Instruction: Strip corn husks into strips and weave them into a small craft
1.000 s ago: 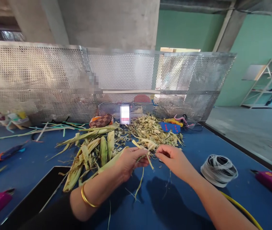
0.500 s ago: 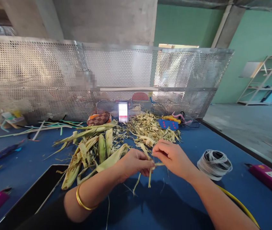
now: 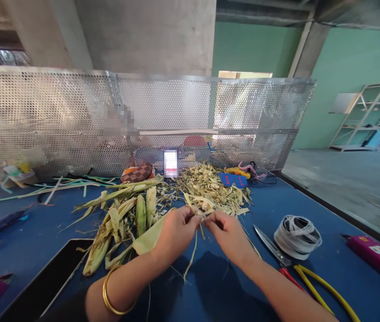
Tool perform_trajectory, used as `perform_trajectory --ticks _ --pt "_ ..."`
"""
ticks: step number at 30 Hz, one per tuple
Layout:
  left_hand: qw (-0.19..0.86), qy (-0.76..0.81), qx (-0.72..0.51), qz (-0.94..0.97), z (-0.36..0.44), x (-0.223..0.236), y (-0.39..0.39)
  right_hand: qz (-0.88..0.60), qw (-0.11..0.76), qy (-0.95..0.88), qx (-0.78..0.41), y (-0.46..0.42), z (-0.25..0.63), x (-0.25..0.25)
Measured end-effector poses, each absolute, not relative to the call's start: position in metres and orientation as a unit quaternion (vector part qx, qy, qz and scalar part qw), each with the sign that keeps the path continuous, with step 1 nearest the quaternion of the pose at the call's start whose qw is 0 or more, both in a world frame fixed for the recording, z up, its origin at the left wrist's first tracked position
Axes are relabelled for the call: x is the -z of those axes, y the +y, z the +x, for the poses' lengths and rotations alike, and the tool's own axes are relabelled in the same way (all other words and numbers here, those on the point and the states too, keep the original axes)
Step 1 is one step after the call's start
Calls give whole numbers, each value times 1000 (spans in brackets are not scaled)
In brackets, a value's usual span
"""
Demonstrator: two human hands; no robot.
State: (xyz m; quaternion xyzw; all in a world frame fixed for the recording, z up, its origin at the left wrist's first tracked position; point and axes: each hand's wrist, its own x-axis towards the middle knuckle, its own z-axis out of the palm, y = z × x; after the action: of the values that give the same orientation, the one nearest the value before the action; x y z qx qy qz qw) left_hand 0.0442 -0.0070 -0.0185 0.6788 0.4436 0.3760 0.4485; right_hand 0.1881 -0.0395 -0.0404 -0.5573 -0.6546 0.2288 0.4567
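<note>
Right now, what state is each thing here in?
Left hand: pinching a strip.
Right hand: pinching the same strip.
Scissors: lying down, blades seemingly together.
Coil: wound.
Screen: lit, contents blurred.
Husks: loosely piled.
Shreds: heaped.
Bracelet: worn.

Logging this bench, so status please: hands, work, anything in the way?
Left hand pinching pale husk strips. Right hand at the same strips, grip unclear. Shredded husk heap just beyond; scissors and white coil off right.
</note>
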Motion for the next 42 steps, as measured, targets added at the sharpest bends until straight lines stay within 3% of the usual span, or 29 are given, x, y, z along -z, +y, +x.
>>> perform_trajectory --ticks 4,8,11,19,24,26,29,31,33,35,38,40,42 --pt "278 477 -378 743 42 15 -10 -488 413 -768 -22 -51 187 34" --pt "229 467 -330 788 42 11 -10 -467 360 -803 87 -54 195 27" --pt "299 438 -318 786 41 12 -8 -465 379 -800 6 -51 203 20" --pt "605 299 -221 704 41 10 -11 -476 422 -719 -281 -36 215 15" --pt "590 296 -322 679 42 4 -9 -504 435 -616 -421 -31 208 28" --pt "547 318 -376 677 42 7 -5 -519 446 -632 -365 -35 200 32" --pt "453 374 -419 692 41 13 1 -527 441 -713 -140 -47 191 33" --pt "396 399 -411 717 40 15 1 -501 408 -763 15 -54 189 32" --pt "365 404 -374 751 38 14 -2 -477 379 -788 89 -57 192 28" --pt "382 382 -319 779 36 10 -6 -473 382 -792 50 -55 198 23" --pt "500 314 -255 766 34 3 -8 -482 420 -750 -169 -46 207 17" --pt "573 288 -266 720 34 0 -7 -486 432 -688 -321 -40 210 17" --pt "592 296 -313 681 36 1 -4 -495 439 -635 -398 -38 207 21"
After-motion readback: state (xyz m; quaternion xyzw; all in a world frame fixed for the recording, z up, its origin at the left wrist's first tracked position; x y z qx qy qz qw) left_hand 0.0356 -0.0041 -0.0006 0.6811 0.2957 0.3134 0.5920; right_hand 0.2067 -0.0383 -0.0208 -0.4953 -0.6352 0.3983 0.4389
